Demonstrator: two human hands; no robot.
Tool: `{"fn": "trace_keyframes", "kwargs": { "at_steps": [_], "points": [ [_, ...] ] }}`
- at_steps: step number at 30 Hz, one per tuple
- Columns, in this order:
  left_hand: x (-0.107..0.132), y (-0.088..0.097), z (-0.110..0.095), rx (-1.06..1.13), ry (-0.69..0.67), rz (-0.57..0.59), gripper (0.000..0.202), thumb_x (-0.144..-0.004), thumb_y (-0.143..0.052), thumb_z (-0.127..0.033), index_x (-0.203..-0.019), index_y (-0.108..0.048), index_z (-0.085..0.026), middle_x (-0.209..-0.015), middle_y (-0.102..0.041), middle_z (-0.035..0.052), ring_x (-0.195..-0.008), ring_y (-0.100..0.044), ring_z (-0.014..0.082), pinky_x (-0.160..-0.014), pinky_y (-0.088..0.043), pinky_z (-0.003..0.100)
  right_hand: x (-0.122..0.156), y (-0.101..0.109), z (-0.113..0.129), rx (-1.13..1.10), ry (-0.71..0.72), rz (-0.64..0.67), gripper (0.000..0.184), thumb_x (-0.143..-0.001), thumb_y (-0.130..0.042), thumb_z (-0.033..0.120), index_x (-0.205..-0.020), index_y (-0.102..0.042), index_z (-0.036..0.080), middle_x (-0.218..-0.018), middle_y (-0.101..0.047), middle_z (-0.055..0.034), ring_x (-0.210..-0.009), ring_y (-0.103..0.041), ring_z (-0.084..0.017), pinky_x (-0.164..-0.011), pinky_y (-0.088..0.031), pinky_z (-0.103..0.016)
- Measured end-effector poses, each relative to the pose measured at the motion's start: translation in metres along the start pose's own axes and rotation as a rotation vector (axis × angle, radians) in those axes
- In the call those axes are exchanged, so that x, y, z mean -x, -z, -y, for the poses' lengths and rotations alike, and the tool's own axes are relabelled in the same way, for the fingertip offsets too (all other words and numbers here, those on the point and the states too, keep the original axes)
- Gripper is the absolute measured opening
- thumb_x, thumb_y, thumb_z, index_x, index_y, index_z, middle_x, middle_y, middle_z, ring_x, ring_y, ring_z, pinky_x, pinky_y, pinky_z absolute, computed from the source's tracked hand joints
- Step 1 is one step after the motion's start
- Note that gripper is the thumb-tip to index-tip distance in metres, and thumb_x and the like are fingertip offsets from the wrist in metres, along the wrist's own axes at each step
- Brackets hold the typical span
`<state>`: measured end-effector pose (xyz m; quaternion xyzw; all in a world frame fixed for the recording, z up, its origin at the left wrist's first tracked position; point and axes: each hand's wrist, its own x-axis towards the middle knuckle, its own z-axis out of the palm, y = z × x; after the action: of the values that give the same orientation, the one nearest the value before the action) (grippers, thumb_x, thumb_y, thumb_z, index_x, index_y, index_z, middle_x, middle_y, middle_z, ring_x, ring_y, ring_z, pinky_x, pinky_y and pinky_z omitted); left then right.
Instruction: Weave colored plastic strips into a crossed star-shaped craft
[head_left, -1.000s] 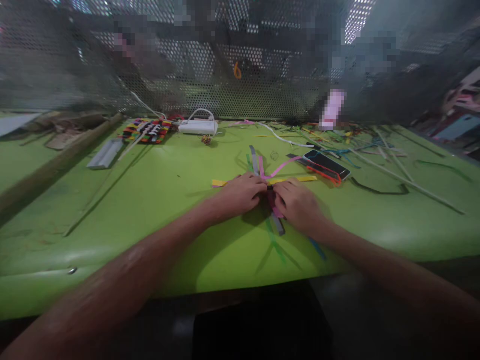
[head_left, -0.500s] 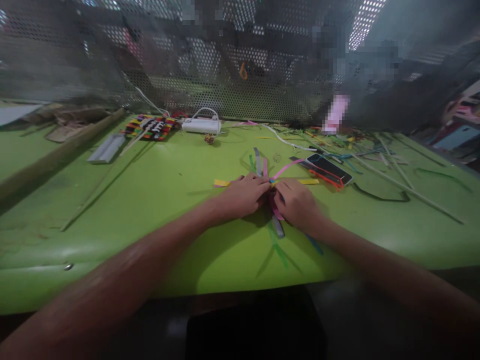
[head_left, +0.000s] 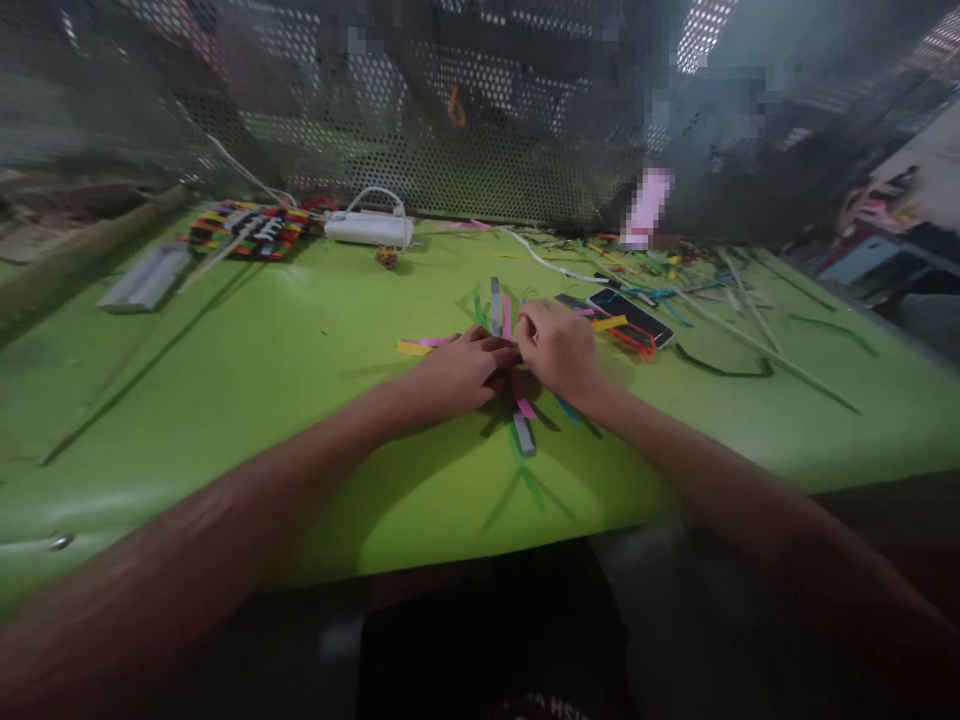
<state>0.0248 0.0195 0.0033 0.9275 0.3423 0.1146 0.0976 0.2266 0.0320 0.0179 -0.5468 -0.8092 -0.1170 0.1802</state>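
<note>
A small bundle of crossing coloured strips (head_left: 523, 400) lies on the green tabletop, its pink, grey, green, yellow and blue ends fanning out on all sides. My left hand (head_left: 469, 372) closes over the middle of it from the left, fingers pressed together on the crossing. From the right, my right hand (head_left: 559, 350) is curled at that same middle, thumb and fingers pinched on strips. Both hands hide the crossing itself. A yellow strip end (head_left: 609, 324) sticks out past my right hand, and yellow and pink ends (head_left: 414, 346) stick out past my left.
A phone (head_left: 631, 318) with a red-orange cord lies right of my hands. Behind stand a white power strip (head_left: 369, 229) and a multicoloured woven piece (head_left: 251, 230). A grey tray (head_left: 145, 278), thin sticks (head_left: 765, 350) and strip scraps lie about. A perforated metal screen (head_left: 480, 160) borders the back.
My right hand has lifted slightly and shifted to the far side of the crossing, its fingers more curled. The left hand stays on the strips. The whole view has shifted a little.
</note>
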Motion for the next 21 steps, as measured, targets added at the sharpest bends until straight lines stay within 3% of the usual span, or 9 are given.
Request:
{"fn": "trace_keyframes", "kwargs": {
  "at_steps": [2, 5, 7, 9, 13, 21],
  "points": [
    [0.000, -0.001, 0.000, 0.009, 0.008, -0.010, 0.033, -0.114, -0.054, -0.023, -0.137, -0.077, -0.015, -0.147, -0.077, 0.0166, -0.130, -0.066, 0.0344, -0.115, -0.055, 0.051, 0.012, 0.012, -0.012, -0.115, -0.022, -0.015, 0.028, -0.110, -0.051, 0.019, -0.108, -0.079, 0.017, -0.108, -0.081, -0.0132, -0.093, -0.070, -0.026, -0.080, -0.046, -0.036],
    [-0.001, 0.000, -0.002, 0.030, 0.030, -0.013, 0.032, -0.116, -0.052, -0.024, -0.135, -0.077, -0.017, -0.150, -0.076, 0.0157, -0.132, -0.066, 0.0333, -0.115, -0.055, 0.052, 0.046, 0.029, -0.032, -0.225, -0.026, 0.108, 0.018, -0.103, -0.062, 0.024, -0.100, -0.079, 0.019, -0.092, -0.079, -0.0083, -0.079, -0.069, -0.024, -0.076, -0.049, -0.035],
    [0.000, 0.000, -0.003, 0.048, 0.031, -0.006, 0.031, -0.117, -0.051, -0.025, -0.134, -0.077, -0.018, -0.155, -0.074, 0.0141, -0.137, -0.064, 0.0326, -0.118, -0.054, 0.053, 0.067, 0.034, -0.037, -0.236, 0.024, 0.201, 0.020, -0.105, -0.065, 0.030, -0.107, -0.081, 0.018, -0.097, -0.080, -0.0103, -0.085, -0.072, -0.026, -0.080, -0.054, -0.038],
    [0.000, 0.001, -0.003, 0.056, 0.030, 0.001, 0.031, -0.118, -0.051, -0.025, -0.132, -0.077, -0.019, -0.158, -0.072, 0.0131, -0.139, -0.063, 0.0321, -0.120, -0.053, 0.053, 0.081, 0.035, -0.035, -0.210, 0.075, 0.243, 0.027, -0.107, -0.067, 0.035, -0.122, -0.082, 0.018, -0.116, -0.081, -0.0154, -0.105, -0.076, -0.033, -0.094, -0.060, -0.045],
    [0.001, 0.000, -0.001, 0.047, 0.007, -0.017, 0.031, -0.118, -0.051, -0.027, -0.130, -0.078, -0.019, -0.157, -0.073, 0.0132, -0.139, -0.063, 0.0327, -0.120, -0.053, 0.054, 0.088, 0.033, -0.021, -0.139, 0.143, 0.298, 0.040, -0.105, -0.070, 0.035, -0.140, -0.078, 0.017, -0.138, -0.076, -0.0202, -0.130, -0.070, -0.041, -0.113, -0.059, -0.059],
    [0.000, -0.005, 0.005, 0.025, -0.028, -0.021, 0.029, -0.115, -0.055, -0.024, -0.130, -0.079, -0.019, -0.159, -0.072, 0.0135, -0.141, -0.065, 0.0325, -0.123, -0.052, 0.053, 0.087, 0.022, -0.016, -0.064, 0.197, 0.254, 0.037, -0.105, -0.063, 0.021, -0.139, -0.078, 0.016, -0.139, -0.074, -0.0212, -0.131, -0.068, -0.042, -0.112, -0.061, -0.064]
  ]
}}
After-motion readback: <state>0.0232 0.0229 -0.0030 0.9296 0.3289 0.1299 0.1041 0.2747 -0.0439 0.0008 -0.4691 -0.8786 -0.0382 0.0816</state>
